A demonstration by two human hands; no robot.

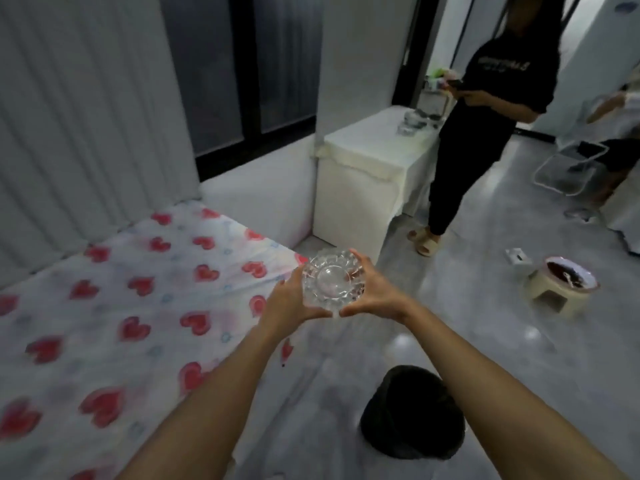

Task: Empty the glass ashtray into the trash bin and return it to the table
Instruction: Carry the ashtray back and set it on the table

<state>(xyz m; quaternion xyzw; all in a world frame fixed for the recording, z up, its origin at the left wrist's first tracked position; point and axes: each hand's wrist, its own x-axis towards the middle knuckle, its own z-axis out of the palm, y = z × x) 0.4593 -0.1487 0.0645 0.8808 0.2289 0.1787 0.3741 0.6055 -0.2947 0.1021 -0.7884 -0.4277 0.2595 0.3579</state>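
I hold a clear cut-glass ashtray [331, 280] out in front of me with both hands, above the bed's corner and the grey floor. My left hand [288, 299] cups its left side and my right hand [372, 292] cups its right side, thumbs meeting under the near rim. The bowl looks empty and roughly level. A black-lined trash bin [412, 412] stands on the floor below my right forearm. The white-clothed table [367, 147] stands farther back by the wall, with other glass items on top.
A bed with a red-heart sheet [138, 306] fills the left. A person in black [485, 126] stands beside the table holding a phone. A small beige stool [561, 289] with a dark dish sits on the floor at right, near a white folding chair [568, 168].
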